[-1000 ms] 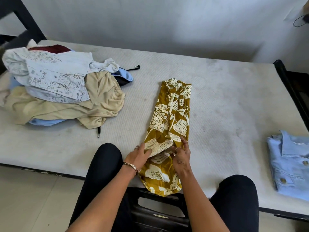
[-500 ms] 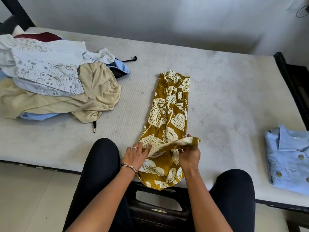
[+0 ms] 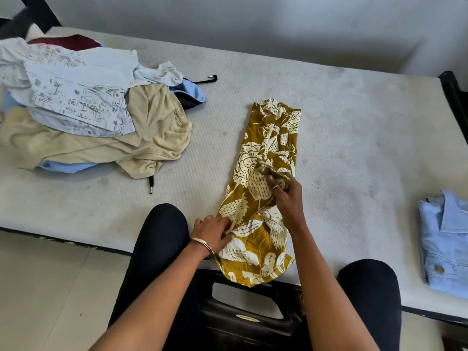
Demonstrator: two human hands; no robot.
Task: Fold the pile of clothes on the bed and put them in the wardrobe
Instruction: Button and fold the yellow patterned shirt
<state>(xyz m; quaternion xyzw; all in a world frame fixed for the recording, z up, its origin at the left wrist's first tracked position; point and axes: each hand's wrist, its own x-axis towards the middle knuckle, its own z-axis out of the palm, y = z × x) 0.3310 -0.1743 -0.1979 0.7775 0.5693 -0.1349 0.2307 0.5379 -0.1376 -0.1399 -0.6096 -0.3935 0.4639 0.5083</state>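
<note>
The right hand [image 3: 285, 192] pinches a bunched fold of the mustard print garment [image 3: 263, 188], lying lengthwise on the bed [image 3: 342, 148]; the left hand [image 3: 211, 233] pins its near edge with straight fingers. Folding is under way. The pinched fold probably needs laying flat next. The unfolded pile [image 3: 83, 117] waits.

A home bedroom is shown: a bare mattress [image 3: 329, 127] is seen against a plain wall [image 3: 253, 29], with loose clothes [image 3: 96, 117] piled at ten o'clock.

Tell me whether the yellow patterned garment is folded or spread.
Partly folded: the yellow garment lies as a narrow strip, right hand pinching a flap, left hand pressing its edge.
</note>
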